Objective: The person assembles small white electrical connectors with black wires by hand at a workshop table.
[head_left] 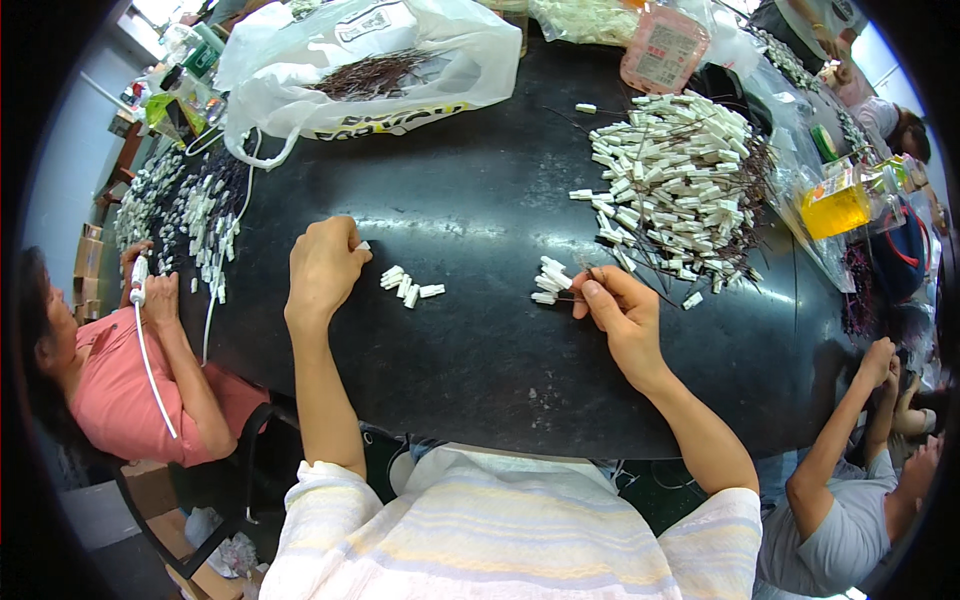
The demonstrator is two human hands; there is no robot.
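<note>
Pinching, R hand (622, 308): 1 bunch white connectors (551, 281), near-left of connector heap (680, 170); gripped from behind, prob. to leave white ends clear. L hand (328, 258), well left of heap: pinching 1 white pc. (364, 246). Loose pcs. (411, 287) between hands, prob. for reach.

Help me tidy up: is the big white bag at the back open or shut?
Open: the white bag has its mouth spread wide, and a bundle of dark wires shows inside.
</note>
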